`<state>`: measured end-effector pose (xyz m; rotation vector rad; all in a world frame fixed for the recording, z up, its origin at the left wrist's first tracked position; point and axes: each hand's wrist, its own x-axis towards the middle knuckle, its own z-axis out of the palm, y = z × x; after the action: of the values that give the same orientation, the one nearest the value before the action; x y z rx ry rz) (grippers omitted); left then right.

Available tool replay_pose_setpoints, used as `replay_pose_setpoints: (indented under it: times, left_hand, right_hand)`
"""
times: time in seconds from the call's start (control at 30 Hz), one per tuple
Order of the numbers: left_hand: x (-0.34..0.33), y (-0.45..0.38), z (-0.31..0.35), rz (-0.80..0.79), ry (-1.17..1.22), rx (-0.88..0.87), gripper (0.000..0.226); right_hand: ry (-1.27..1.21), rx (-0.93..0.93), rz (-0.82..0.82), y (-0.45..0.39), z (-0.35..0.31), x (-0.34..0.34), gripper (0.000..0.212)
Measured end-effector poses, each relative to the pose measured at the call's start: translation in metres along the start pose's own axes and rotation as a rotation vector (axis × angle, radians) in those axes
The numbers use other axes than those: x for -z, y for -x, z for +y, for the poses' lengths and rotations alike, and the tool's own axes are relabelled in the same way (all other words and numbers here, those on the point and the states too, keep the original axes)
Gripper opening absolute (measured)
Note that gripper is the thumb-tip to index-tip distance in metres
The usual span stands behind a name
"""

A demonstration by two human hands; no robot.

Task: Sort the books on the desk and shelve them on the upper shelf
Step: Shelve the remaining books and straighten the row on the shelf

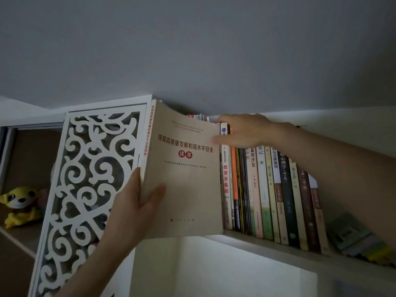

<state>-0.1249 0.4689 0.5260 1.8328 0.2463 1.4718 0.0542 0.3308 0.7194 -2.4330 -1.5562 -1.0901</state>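
left hand (137, 207) grips beige book (184, 179), right hand (242, 130) on shelved books (267, 189)

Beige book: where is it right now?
Head view, centre: the beige book is held by the left hand at the left end of the shelved row, beside the white lattice panel.

dim, greyish light; soft focus, blurrier and warped toward edges.

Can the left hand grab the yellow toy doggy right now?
Probably not. The left hand grips the beige book, and the white carved panel stands between it and the yellow plush toy.
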Motion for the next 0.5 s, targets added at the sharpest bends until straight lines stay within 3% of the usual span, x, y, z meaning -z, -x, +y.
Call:
replay_pose_setpoints:
  times: [0.1,0.27,0.5]
  left_hand:
    - [-0.011,0.011,0.011,0.084,-0.125,-0.079,0.021]
    - [-0.020,0.016,0.025,0.154,-0.196,-0.145,0.020]
    - [-0.016,0.020,0.033,0.152,-0.228,-0.176,0.017]
  right_hand:
    - [0.124,0.052,0.045,0.001,0.002,-0.006,0.085]
    - [0.144,0.059,0.128,0.006,0.004,-0.011,0.079]
    - [0.160,0.011,0.126,0.006,-0.001,-0.014,0.088]
